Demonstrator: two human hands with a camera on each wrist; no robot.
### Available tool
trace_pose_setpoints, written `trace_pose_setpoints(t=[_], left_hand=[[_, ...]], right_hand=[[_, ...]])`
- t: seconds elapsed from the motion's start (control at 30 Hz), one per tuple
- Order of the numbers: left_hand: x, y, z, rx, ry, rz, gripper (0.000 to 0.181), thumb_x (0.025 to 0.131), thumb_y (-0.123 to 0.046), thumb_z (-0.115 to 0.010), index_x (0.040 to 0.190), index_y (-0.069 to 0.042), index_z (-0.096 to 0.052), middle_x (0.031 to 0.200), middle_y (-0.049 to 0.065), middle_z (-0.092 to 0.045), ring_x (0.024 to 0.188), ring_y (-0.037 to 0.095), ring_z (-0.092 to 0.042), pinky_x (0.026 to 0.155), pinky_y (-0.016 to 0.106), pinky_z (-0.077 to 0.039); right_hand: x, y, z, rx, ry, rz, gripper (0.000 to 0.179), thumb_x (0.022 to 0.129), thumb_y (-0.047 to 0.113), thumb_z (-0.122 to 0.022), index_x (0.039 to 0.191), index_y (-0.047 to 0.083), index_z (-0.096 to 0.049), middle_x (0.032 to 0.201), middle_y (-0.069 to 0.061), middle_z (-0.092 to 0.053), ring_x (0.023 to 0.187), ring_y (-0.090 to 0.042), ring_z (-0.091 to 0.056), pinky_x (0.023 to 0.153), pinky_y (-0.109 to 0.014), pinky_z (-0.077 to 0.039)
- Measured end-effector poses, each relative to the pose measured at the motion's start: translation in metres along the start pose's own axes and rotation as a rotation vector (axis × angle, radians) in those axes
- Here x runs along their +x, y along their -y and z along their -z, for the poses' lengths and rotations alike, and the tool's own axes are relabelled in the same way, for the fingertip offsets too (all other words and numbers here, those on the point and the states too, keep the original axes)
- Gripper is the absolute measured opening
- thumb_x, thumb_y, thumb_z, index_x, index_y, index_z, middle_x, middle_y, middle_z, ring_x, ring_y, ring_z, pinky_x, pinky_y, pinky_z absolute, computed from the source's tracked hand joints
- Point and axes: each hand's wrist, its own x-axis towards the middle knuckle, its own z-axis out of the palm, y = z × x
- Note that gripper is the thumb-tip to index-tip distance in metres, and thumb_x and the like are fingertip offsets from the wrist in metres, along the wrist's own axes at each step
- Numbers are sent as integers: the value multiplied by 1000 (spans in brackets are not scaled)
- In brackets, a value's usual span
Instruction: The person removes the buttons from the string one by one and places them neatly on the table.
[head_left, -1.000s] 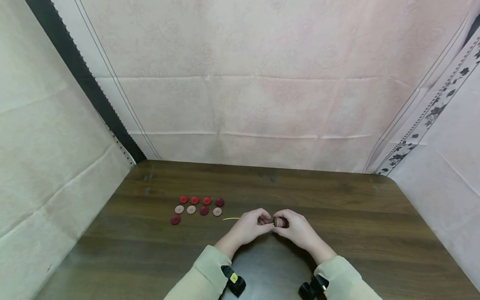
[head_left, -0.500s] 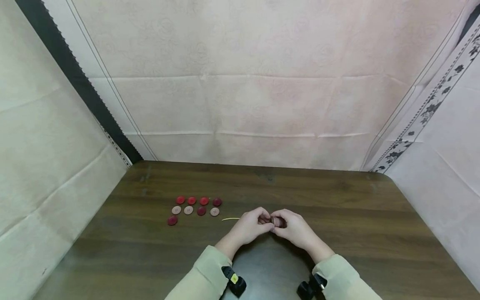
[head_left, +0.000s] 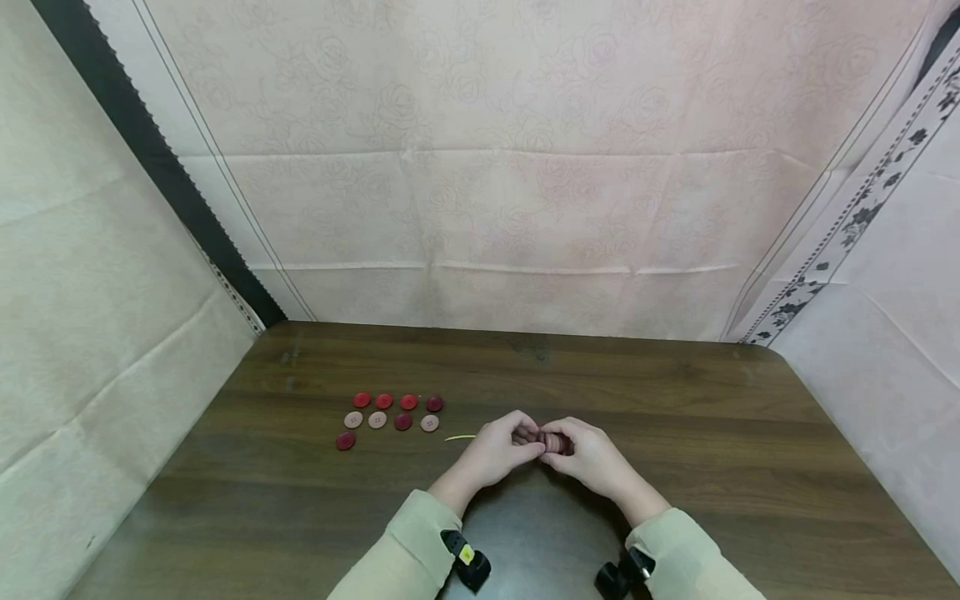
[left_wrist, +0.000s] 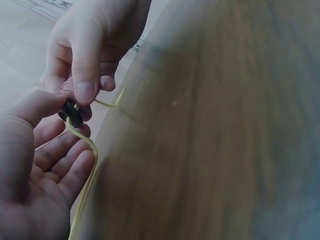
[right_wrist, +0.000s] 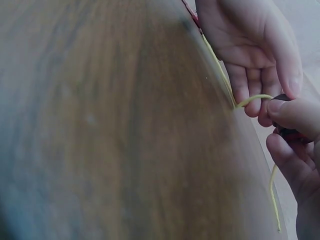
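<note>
In the head view both hands meet above the table with a stack of buttons (head_left: pixel 553 443) between them. My right hand (head_left: pixel 596 460) grips the stack between thumb and fingers. My left hand (head_left: pixel 493 452) is at the stack's left end; in the left wrist view its thumb and index finger pinch a dark button (left_wrist: pixel 73 115) there. A yellow cord (left_wrist: pixel 91 175) runs from the button down past the left palm. In the right wrist view a free length of cord (right_wrist: pixel 273 195) hangs below the right fingers. Fingers hide much of the stack.
Left of the hands, several loose buttons lie in rows on the wooden table (head_left: pixel 300 500): red buttons (head_left: pixel 384 401), pale pink buttons (head_left: pixel 377 420) and dark red buttons (head_left: pixel 345 441). A pale patterned cloth (head_left: pixel 487 208) hangs behind the table's far edge.
The dark button at the stack's left end showed plainly a second ago; now the left fingertips lie closer over that end. Both hands have hardly moved. The loose buttons lie as before.
</note>
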Motion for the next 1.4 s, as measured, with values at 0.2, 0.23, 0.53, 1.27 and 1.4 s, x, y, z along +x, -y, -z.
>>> trace_pose_setpoints(t=[0.2, 0.23, 0.53, 1.27, 1.4], left_hand=[[-1, 3, 6, 23, -6, -3, 20, 88, -27, -67, 104, -17, -62, 93, -8, -61, 86, 10, -58, 76, 29, -47], [-1, 3, 7, 32, -8, -9, 21, 88, -27, -66, 105, -16, -63, 94, -8, -61, 87, 10, -58, 77, 29, -47], [-3, 8, 16, 53, -24, -34, 25, 89, -23, -65, 110, -10, -63, 97, -7, -62, 90, 10, -58, 80, 30, -47], [-6, 14, 29, 40, -52, 2, 25, 89, -25, -65, 108, -11, -63, 95, -6, -62, 88, 12, -58, 80, 34, -48], [-7, 16, 32, 45, -57, 11, 25, 88, -26, -65, 109, -12, -63, 94, -8, -62, 87, 11, -57, 79, 32, -47]], right_hand=[[0, 0, 1, -2, 10, -11, 27, 80, 14, -74, 105, 13, -65, 84, 11, -52, 77, -6, -51, 71, -25, -47], [0, 0, 1, -3, 11, -11, 28, 80, 14, -74, 106, 12, -65, 84, 11, -52, 77, -6, -51, 72, -26, -48], [0, -3, 1, 5, 18, -19, 28, 80, 14, -74, 106, 8, -65, 82, 11, -52, 76, -6, -51, 73, -27, -48], [2, -9, -1, 8, 10, -25, 29, 80, 16, -74, 107, 8, -65, 84, 11, -53, 77, -7, -51, 73, -28, -48], [2, -9, -1, 8, 11, -30, 29, 80, 17, -74, 107, 8, -65, 84, 10, -53, 77, -7, -51, 73, -28, -48]])
